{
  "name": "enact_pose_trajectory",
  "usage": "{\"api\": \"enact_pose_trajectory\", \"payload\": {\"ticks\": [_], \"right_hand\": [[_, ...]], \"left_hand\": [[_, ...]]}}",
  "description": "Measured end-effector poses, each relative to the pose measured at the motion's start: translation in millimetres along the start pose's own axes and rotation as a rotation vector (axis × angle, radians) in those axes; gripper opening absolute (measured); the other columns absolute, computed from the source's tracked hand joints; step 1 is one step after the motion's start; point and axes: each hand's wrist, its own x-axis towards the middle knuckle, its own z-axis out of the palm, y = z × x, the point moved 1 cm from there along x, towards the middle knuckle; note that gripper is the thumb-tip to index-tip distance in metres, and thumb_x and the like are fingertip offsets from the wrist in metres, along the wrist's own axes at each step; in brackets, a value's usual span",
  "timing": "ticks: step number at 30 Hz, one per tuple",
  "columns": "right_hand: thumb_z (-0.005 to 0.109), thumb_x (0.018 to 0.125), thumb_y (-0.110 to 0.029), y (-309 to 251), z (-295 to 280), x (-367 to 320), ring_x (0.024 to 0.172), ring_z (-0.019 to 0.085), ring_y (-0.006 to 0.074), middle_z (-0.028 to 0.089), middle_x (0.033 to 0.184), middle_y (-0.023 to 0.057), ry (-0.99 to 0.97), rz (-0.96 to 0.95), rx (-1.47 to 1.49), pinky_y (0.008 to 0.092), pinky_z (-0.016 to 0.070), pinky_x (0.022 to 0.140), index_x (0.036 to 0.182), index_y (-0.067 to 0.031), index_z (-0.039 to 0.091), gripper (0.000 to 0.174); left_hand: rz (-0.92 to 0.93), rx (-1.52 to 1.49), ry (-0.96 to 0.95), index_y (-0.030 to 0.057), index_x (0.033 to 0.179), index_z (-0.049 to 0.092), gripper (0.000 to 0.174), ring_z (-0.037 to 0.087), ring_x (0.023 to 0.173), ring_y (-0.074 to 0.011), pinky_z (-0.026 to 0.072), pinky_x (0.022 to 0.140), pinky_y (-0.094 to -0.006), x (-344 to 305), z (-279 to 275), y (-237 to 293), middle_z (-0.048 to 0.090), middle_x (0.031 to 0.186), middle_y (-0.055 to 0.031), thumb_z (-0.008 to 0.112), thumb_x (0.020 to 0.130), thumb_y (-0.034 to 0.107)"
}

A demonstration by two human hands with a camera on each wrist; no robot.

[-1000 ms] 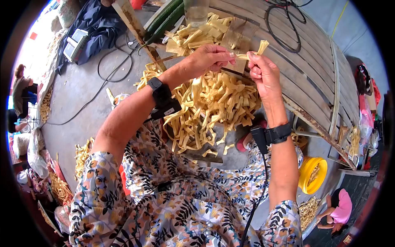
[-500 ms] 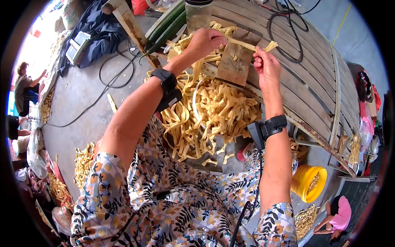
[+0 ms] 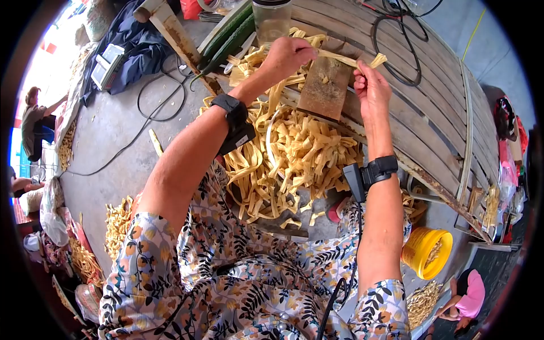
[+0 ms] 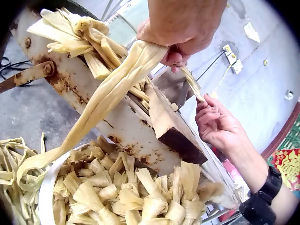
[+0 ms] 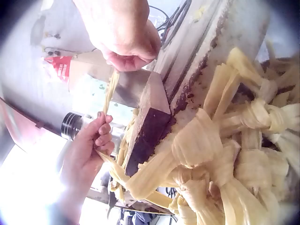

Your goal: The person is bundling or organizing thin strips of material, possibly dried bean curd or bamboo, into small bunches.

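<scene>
A flat, pale yellow strip (image 3: 339, 58) is stretched between my two hands above a small wooden board (image 3: 323, 93). My left hand (image 3: 287, 56) pinches it on one side, and a long tail (image 4: 112, 89) of the strip hangs from that hand toward the heap below. With thumb and fingers, my right hand (image 3: 373, 90) pinches the other side near its short flared end (image 3: 378, 60). Under the hands lies a heap of knotted strips (image 3: 311, 147), partly ringed by a white rim (image 4: 47, 192). More loose strips (image 4: 70, 35) lie beside the board.
A slatted wooden platform (image 3: 419, 107) with a rusty metal edge carries the board, a clear jar (image 3: 272, 25) and long green cucumbers (image 3: 229, 39). Black cable (image 3: 416, 56) coils across the slats. A yellow bucket (image 3: 416, 252) stands right of my knee. Other people sit farther off.
My hands have moved apart and slightly away from me, drawing the strip out between them and uncovering the board. Over the last half second they have hardly moved.
</scene>
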Motion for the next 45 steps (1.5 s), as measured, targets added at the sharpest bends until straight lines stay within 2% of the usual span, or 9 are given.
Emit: {"api": "enact_pose_trajectory", "payload": {"ticks": [11, 16, 19, 23, 29, 32, 36, 43, 45], "right_hand": [[0.061, 0.076, -0.008, 12, -22, -1, 0.047, 0.046, 0.0068, 0.057, 0.061, 0.0058, 0.16, -0.08, -0.36, 0.0196, 0.0353, 0.041, 0.068, 0.003, 0.057, 0.014], [0.063, 0.079, -0.031, -27, -14, -42, 0.053, 0.051, 0.0077, 0.059, 0.064, 0.0058, -0.154, 0.106, -0.559, 0.0184, 0.04, 0.047, 0.077, 0.0033, 0.062, 0.034], [0.063, 0.079, -0.035, -40, -14, -66, 0.063, 0.055, 0.0093, 0.061, 0.067, 0.0059, -0.45, 0.011, -0.954, 0.0193, 0.0435, 0.058, 0.084, 0.0036, 0.063, 0.039], [0.062, 0.079, -0.035, -45, -10, -74, 0.07, 0.057, 0.0113, 0.062, 0.075, 0.0058, -0.329, -0.328, -0.83, 0.0211, 0.0451, 0.067, 0.089, 0.0017, 0.063, 0.038], [0.055, 0.085, -0.021, -24, 6, -84, 0.054, 0.054, 0.0096, 0.058, 0.065, 0.0052, -0.371, 0.135, -0.782, 0.0206, 0.0441, 0.049, 0.082, 0.0005, 0.063, 0.023], [0.057, 0.081, -0.012, -13, -2, -85, 0.044, 0.044, 0.006, 0.054, 0.055, 0.0007, -0.295, 0.114, -0.851, 0.0188, 0.0347, 0.04, 0.072, -0.0001, 0.063, 0.016], [0.06, 0.078, -0.011, -34, -19, -78, 0.045, 0.044, 0.0049, 0.055, 0.057, 0.0, -0.249, -0.02, -0.913, 0.0188, 0.0357, 0.041, 0.072, 0.0001, 0.062, 0.012], [0.062, 0.079, -0.017, -40, 2, -116, 0.043, 0.041, 0.0022, 0.053, 0.057, -0.0022, -0.861, 0.453, -0.85, 0.0187, 0.032, 0.039, 0.084, 0.0007, 0.064, 0.018], [0.062, 0.08, -0.02, -45, 6, -121, 0.043, 0.04, 0.0008, 0.053, 0.056, -0.0026, -0.969, 0.444, -0.664, 0.0167, 0.0305, 0.039, 0.09, 0.0003, 0.063, 0.023]], "left_hand": [[-0.062, 0.102, 0.042, 0.0022, 0.084, 0.064, 0.016, 0.045, 0.053, -0.0038, 0.0363, 0.047, -0.0191, -2, 4, -29, 0.052, 0.06, 0.0026, 0.056, 0.082, 0.015], [-0.169, -0.306, -0.202, 0.0004, 0.089, 0.062, 0.017, 0.037, 0.051, -0.0029, 0.0313, 0.046, -0.0181, -29, -12, 5, 0.044, 0.059, 0.0053, 0.052, 0.086, 0.013], [-0.074, -0.302, -0.32, 0.0025, 0.091, 0.063, 0.018, 0.038, 0.051, -0.0026, 0.0316, 0.045, -0.0178, -45, -16, 20, 0.044, 0.059, 0.0049, 0.051, 0.087, 0.015], [0.145, -0.022, -0.266, 0.0054, 0.09, 0.063, 0.015, 0.05, 0.056, -0.0061, 0.0429, 0.05, -0.0199, -62, 1, 40, 0.054, 0.064, -0.0002, 0.053, 0.085, 0.015], [0.552, 0.079, -0.306, 0.0019, 0.086, 0.057, 0.013, 0.059, 0.061, -0.022, 0.0472, 0.057, -0.0318, -86, 25, 69, 0.058, 0.072, -0.0123, 0.058, 0.08, 0.014], [0.259, 0.148, -0.401, 0.0031, 0.092, 0.053, 0.015, 0.057, 0.06, -0.0258, 0.0445, 0.056, -0.0345, -93, 22, 66, 0.056, 0.071, -0.0137, 0.055, 0.081, 0.013], [0.27, 0.278, -0.382, 0.0043, 0.098, 0.051, 0.015, 0.056, 0.063, -0.0248, 0.0441, 0.058, -0.0338, -89, 5, 55, 0.056, 0.071, -0.0129, 0.046, 0.085, 0.009], [0.274, -0.07, -0.657, 0.0022, 0.101, 0.053, 0.018, 0.055, 0.078, -0.0158, 0.0451, 0.07, -0.03, -69, -27, 52, 0.058, 0.082, -0.0041, 0.048, 0.085, 0.005], [0.108, -0.433, -0.733, 0.0022, 0.102, 0.054, 0.018, 0.05, 0.061, -0.008, 0.0437, 0.056, -0.0216, -69, -33, 54, 0.054, 0.069, 0.0011, 0.045, 0.089, 0.011]]}}
